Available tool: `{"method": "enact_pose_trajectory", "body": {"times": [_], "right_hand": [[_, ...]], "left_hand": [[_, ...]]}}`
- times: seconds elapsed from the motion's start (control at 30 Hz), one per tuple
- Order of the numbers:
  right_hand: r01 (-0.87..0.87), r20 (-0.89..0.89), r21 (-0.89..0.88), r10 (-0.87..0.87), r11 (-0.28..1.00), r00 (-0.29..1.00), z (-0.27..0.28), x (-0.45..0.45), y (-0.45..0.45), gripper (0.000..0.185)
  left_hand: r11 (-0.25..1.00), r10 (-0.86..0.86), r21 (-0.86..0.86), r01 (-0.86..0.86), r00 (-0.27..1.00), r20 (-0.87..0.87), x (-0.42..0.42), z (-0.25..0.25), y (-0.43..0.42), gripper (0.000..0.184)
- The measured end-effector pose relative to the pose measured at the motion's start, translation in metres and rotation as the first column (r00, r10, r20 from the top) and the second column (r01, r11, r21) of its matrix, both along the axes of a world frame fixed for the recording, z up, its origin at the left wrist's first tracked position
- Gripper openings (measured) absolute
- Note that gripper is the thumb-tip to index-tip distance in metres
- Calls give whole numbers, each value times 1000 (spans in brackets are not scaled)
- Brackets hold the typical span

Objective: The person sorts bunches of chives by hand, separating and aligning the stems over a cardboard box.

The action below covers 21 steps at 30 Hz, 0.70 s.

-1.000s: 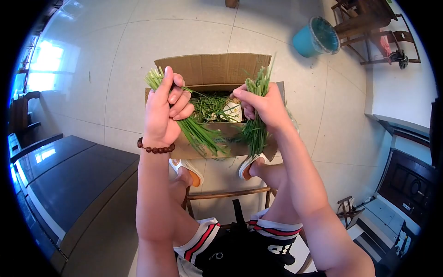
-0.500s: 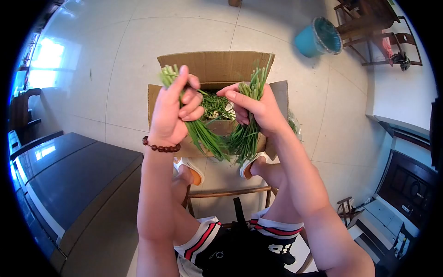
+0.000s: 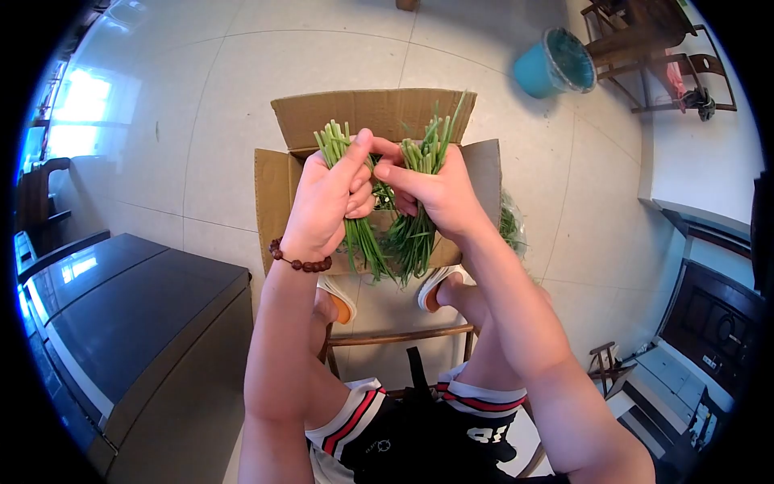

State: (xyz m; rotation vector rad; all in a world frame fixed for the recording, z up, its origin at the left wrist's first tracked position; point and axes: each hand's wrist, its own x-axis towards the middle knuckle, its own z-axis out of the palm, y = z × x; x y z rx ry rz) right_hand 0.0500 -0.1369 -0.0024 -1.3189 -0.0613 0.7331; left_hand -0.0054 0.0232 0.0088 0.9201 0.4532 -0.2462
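Note:
My left hand (image 3: 329, 198), with a beaded bracelet on its wrist, is closed round a bunch of chives (image 3: 367, 248). Pale cut stems stick up above the fist and green leaves hang below. A second bunch of chives (image 3: 415, 242) is gripped in my right hand (image 3: 443, 192), its stem ends also upward. The two hands are close together, fingertips almost meeting between the bunches. Both are above an open cardboard box (image 3: 367, 109) that has more loose greens inside, mostly hidden behind my hands.
Beside the box's right side lies a clear plastic bag (image 3: 512, 224) with greens. A blue bucket (image 3: 538, 71) with a plastic liner stands at the upper right, near a wooden chair (image 3: 637, 40). On the left is a dark-topped cabinet (image 3: 145, 282). My feet are just below the box.
My left hand has moved right and slightly down with its bunch, toward my right hand. The right hand has shifted slightly left, so the two bunches are closer together.

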Motion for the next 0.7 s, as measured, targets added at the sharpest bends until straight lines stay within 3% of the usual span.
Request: {"method": "enact_pose_trajectory", "body": {"times": [0.3, 0.43, 0.53, 0.6, 0.7], "right_hand": [[-34, -27, -46, 33, 998, 999, 3, -6, 7, 12], [-69, -13, -47, 69, 996, 998, 6, -4, 7, 14], [-65, -82, -12, 64, 998, 995, 6, 3, -1, 19], [-30, -165, 10, 31, 999, 986, 10, 7, -5, 28], [-88, -149, -43, 81, 995, 986, 10, 12, -15, 28]], "left_hand": [[978, 200, 84, -192, 975, -100, 4, -8, -7, 40], [946, 312, 109, -305, 949, -48, 6, -16, -5, 42], [936, 351, 12, -351, 936, -23, 5, -22, 10, 43], [902, 401, -151, -405, 914, -59, 4, -23, 18, 44], [874, 410, -250, -418, 908, -83, 3, -16, 30, 44]]}}
